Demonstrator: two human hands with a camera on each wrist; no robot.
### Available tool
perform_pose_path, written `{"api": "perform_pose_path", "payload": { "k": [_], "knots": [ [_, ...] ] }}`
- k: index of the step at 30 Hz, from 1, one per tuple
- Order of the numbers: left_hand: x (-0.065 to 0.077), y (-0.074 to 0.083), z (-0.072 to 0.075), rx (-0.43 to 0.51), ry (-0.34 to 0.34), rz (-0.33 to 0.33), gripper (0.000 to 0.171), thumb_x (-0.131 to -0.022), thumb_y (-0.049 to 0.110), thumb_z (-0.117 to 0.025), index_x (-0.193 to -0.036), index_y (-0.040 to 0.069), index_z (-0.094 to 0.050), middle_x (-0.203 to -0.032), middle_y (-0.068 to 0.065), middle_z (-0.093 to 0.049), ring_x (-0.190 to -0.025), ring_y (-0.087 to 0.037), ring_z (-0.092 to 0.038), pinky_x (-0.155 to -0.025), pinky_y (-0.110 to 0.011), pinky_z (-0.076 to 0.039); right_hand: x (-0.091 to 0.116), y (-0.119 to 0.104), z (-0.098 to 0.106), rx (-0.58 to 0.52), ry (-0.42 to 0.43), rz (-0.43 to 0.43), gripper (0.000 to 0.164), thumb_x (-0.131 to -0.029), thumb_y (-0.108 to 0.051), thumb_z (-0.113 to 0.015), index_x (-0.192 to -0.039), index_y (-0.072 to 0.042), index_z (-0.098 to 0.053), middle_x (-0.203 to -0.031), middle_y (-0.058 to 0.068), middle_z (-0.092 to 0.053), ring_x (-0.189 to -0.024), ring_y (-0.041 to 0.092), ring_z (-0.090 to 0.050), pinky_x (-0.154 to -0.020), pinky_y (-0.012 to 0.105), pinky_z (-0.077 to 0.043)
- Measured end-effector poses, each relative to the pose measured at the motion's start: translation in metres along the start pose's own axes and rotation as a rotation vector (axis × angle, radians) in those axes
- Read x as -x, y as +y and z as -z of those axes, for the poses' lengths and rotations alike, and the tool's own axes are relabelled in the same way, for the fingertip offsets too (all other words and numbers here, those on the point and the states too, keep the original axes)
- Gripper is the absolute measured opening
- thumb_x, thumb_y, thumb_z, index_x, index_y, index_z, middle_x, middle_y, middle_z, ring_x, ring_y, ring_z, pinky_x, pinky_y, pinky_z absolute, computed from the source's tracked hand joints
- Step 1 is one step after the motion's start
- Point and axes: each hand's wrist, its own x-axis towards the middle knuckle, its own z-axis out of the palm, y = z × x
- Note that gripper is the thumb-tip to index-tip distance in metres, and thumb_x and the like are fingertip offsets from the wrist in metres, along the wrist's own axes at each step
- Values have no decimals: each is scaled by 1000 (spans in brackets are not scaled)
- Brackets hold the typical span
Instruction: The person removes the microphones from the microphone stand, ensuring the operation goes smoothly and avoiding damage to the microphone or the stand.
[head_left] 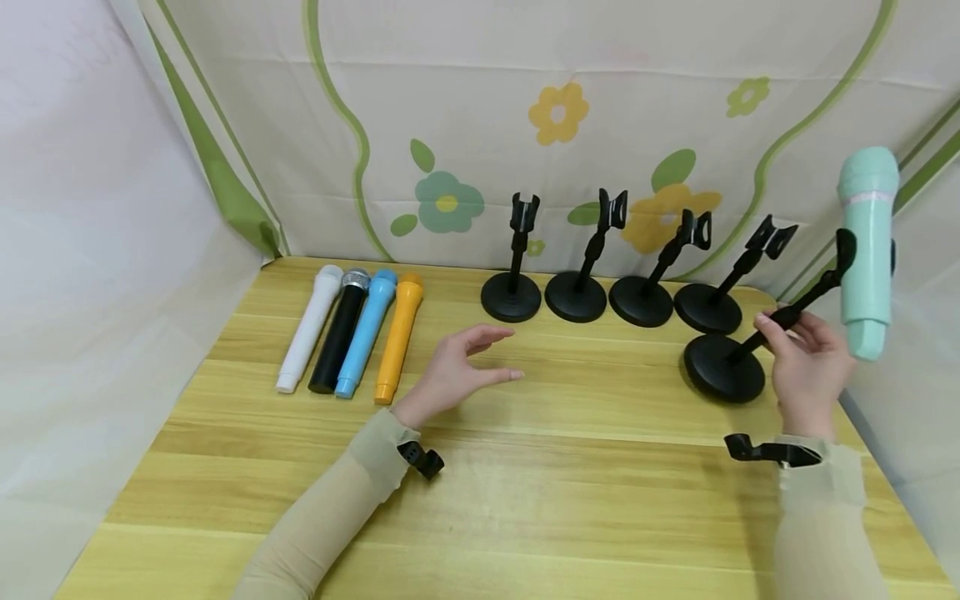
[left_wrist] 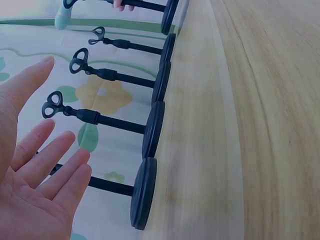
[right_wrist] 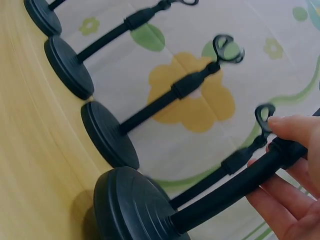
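My right hand [head_left: 810, 367] grips the stem of a black microphone stand [head_left: 723, 368] at the right. A mint-green microphone [head_left: 867, 242] sits in that stand's clip, head upward. The stand's round base is tilted; whether its edge touches the table I cannot tell. In the right wrist view, the thumb and fingers [right_wrist: 285, 192] lie around the stem. My left hand [head_left: 465, 367] is over the middle of the table, holding nothing, thumb and fingers apart. Beside it on the left lie an orange microphone [head_left: 400, 337], a light blue one [head_left: 366, 333], a black one [head_left: 340, 333] and a white one [head_left: 310, 329].
Several black microphone stands with vacant clips stand in a row along the back edge, from the leftmost stand [head_left: 512, 296] to the rightmost stand [head_left: 708, 308]. A flower-patterned curtain [head_left: 465, 100] hangs right behind them. The wooden table [head_left: 562, 500] extends toward me.
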Motion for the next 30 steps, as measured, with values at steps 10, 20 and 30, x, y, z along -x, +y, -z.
{"api": "perform_pose_path", "payload": {
  "k": [10, 20, 30],
  "knots": [
    [-1, 1, 1, 18, -6, -4, 59, -84, 37, -86, -135, 14, -65, -133, 5, -64, -125, -16, -57, -108, -33, -44, 16, -14, -23, 257, -59, 46, 33, -84, -5, -84, -115, 0, -74, -110, 4, -74, -86, 5, -71, -81, 13, -53],
    [-2, -1, 1, 26, 5, -30, 57, -84, 34, -87, -134, 17, -66, -132, 6, -64, -125, -23, -58, -107, -34, -45, 34, -26, -53, 182, -171, 2, 33, -85, -2, -82, -115, 4, -70, -104, -1, -76, -88, 5, -72, -84, 13, -52],
    [-4, -2, 1, 47, 6, -40, 56, -84, 33, -87, -133, 17, -66, -132, 4, -64, -125, -24, -59, -107, -35, -46, 55, -26, -87, 224, -287, 115, 32, -85, -2, -83, -115, 3, -72, -101, 7, -75, -91, 13, -72, -83, 19, -55]
  ]
}}
